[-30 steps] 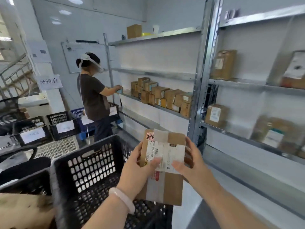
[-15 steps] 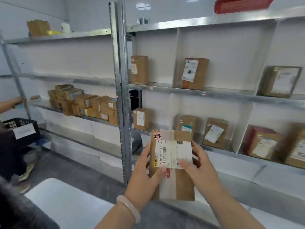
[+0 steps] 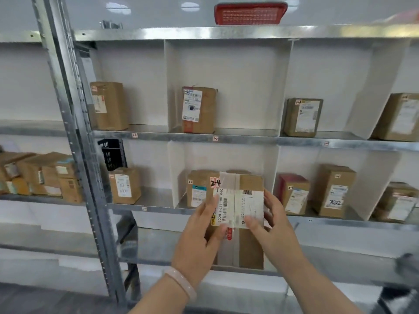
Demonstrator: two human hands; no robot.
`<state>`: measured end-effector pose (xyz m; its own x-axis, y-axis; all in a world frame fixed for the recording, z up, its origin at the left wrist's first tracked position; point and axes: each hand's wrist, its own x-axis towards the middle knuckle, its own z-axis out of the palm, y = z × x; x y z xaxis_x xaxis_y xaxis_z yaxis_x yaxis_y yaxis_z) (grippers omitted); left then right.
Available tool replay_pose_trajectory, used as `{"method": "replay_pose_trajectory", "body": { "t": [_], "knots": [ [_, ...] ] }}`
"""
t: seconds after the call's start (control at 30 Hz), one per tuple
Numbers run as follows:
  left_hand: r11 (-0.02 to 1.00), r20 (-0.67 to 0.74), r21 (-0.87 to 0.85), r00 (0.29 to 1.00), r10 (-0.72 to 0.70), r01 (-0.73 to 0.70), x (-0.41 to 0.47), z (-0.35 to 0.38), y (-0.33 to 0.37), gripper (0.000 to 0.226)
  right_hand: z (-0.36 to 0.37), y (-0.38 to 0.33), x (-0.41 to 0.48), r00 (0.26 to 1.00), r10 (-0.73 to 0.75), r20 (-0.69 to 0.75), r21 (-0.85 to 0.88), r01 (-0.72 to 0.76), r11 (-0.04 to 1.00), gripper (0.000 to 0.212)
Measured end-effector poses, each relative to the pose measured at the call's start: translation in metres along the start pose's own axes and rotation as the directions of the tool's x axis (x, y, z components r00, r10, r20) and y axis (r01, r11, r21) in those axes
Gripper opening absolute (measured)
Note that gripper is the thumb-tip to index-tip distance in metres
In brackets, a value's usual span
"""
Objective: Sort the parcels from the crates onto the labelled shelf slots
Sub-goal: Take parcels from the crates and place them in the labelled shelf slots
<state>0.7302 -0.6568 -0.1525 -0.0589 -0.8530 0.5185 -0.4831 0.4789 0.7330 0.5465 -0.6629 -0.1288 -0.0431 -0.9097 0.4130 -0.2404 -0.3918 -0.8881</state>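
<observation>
Parcel shelving: materials and finishes

Shelf [image 3: 226, 139]: galvanised sheet metal, mottled sheen along the front edge; upright post [image 3: 74, 132]: grey perforated metal, dull; dividers [image 3: 174, 173]: smooth white panels, matt. Parcel [image 3: 250, 248]: matt brown cardboard, white paper label, glossy clear tape down the middle; shelved boxes [image 3: 205, 109]: the same matt cardboard with paper labels. Red basket [image 3: 250, 13] and black crate [image 3: 112, 154]: moulded lattice plastic, slight gloss. Bracelet [image 3: 181, 284]: pale pink, smooth, polished.

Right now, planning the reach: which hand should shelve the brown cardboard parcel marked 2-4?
Probably the right hand. It and the left hand both hold the brown cardboard parcel, but the shelved box behind reads 2-2, so 2-4 likely lies rightward.
</observation>
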Motion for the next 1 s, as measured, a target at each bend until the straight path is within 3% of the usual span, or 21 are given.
{"method": "replay_pose_trajectory", "body": {
  "t": [0.27,0.57,1.0],
  "knots": [
    [0.993,0.075,-0.053,0.991,0.107,-0.103,0.086,0.032,-0.033,0.091,-0.007,0.020,0.063,0.989,-0.005,-0.148,-0.148,-0.018,0.989,0.071],
    [0.944,0.210,-0.295,0.954,0.213,-0.146,0.152,0.102,-0.045,0.093,-0.047,0.037,0.088,0.937,-0.011,-0.348,-0.359,-0.122,0.925,0.077],
    [0.881,0.364,-0.456,0.876,0.318,-0.130,0.163,0.267,0.040,0.096,-0.199,0.076,0.047,0.834,0.004,-0.552,-0.440,-0.295,0.848,0.084]
  ]
}}
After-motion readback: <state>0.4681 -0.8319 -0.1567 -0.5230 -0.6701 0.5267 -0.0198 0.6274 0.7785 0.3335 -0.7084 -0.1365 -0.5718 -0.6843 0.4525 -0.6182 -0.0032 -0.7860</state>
